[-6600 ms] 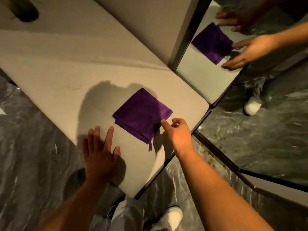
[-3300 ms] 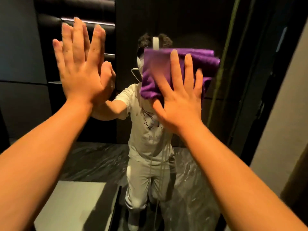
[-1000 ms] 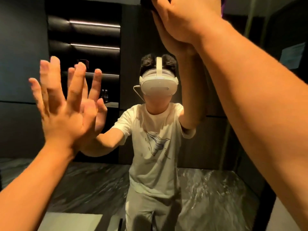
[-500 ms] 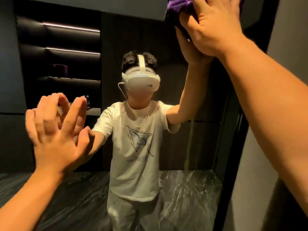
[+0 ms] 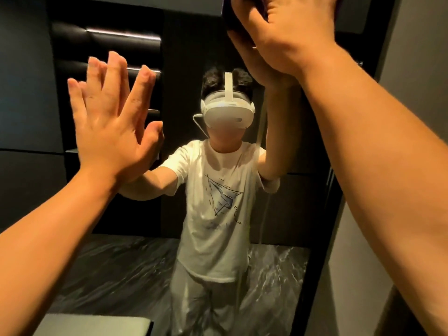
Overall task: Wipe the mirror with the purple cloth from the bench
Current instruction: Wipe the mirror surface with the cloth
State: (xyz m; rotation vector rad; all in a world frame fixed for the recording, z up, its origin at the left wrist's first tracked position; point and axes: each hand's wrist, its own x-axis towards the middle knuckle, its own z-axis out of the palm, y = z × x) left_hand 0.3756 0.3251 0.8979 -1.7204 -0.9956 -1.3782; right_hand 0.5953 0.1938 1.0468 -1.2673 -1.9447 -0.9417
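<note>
A tall mirror (image 5: 116,258) fills most of the head view and reflects a standing person in a white T-shirt. My right hand (image 5: 286,32) is raised to the mirror's upper part and presses the purple cloth (image 5: 226,13) against the glass. Only a dark purple sliver of the cloth shows at the top edge; the rest is hidden by the hand and the frame edge. My left hand (image 5: 114,122) is flat on the glass at the left, fingers spread, palm against its own reflection, holding nothing.
The mirror's dark right edge (image 5: 337,202) runs down beside a grey wall (image 5: 378,238). The pale bench (image 5: 92,326) shows at the bottom left. A dark marble floor and lit dark shelves appear in the reflection.
My right hand with the cloth has moved up and a little left on the glass, so less cloth shows. My left hand has risen and flattened against the mirror.
</note>
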